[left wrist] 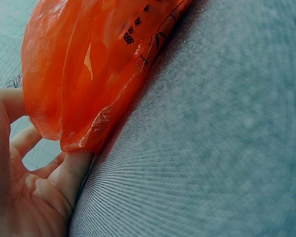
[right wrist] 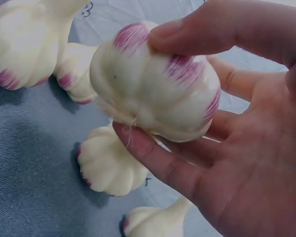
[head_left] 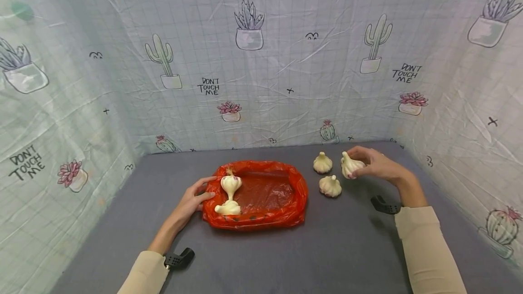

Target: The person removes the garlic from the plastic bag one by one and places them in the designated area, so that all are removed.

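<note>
Right hand (head_left: 377, 163) has a garlic bulb (head_left: 350, 168) pinched fingers-to-thumb, right beside two loose bulbs (head_left: 330, 186) on the grey tabletop (head_left: 327, 257), so a low swing left could knock them. Left hand (head_left: 191, 201) holds the red plastic bag (head_left: 261, 224); can't tell how firmly. Too slack, and the rim might sag onto the garlic inside (head_left: 231, 183).

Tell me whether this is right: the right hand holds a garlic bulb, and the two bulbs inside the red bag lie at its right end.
Wrong end: the head view shows the two bulbs inside the red bag lying at its left end, by the left hand. The right hand does hold a garlic bulb.
</note>
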A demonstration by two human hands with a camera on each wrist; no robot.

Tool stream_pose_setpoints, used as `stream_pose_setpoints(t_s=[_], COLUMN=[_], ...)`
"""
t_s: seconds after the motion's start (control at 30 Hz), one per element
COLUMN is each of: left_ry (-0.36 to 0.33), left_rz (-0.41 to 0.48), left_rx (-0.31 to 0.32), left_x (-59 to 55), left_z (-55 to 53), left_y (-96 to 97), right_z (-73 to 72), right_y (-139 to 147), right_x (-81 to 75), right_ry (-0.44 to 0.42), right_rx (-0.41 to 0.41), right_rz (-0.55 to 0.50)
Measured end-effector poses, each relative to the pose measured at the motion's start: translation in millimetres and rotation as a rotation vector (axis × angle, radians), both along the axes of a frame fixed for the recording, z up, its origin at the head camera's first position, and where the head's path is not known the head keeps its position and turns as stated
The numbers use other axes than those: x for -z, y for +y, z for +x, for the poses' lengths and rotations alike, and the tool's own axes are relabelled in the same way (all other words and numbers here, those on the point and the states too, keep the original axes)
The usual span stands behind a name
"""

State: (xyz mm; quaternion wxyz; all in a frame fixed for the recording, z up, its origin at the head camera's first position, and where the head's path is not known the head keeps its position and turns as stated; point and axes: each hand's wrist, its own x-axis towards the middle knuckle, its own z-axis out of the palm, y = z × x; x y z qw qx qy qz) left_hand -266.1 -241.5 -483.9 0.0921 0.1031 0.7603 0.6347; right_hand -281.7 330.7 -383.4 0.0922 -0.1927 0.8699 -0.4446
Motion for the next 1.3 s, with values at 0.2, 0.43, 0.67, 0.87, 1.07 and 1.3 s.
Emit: stream_pose_setpoints(t_s=[0.2, 0.43, 0.67, 0.87, 1.07, 1.3], left_ry=[0.010, 0.009, 0.005, 0.005, 0.005, 0.004], left_rz=[0.005, -0.002, -0.013, -0.008, -0.006, -0.003], left_rx=[-0.005, -0.010, -0.008, -0.012, -0.010, -0.008], left_x=[-0.7, -0.2, -1.3, -1.9, -2.6, -2.8], left_z=[1.0, 0.6, 0.5, 0.7, 0.9, 0.3], left_y=[0.6, 0.6, 0.6, 0.9, 1.2, 1.1], right_z=[0.6, 0.0, -0.9, -3.1, -4.4, -5.6], right_y=[-1, 3, 2, 2, 3, 8], right_x=[-1.2, 4.2, 5.2, 8.7, 10.9, 14.7], right_ry=[0.006, -0.005, -0.055, -0.085, -0.086, -0.113], right_rx=[-0.021, -0.072, -0.090, -0.111, -0.140, -0.148], right_rz=[0.035, 0.000, 0.037, 0.041, 0.023, 0.033])
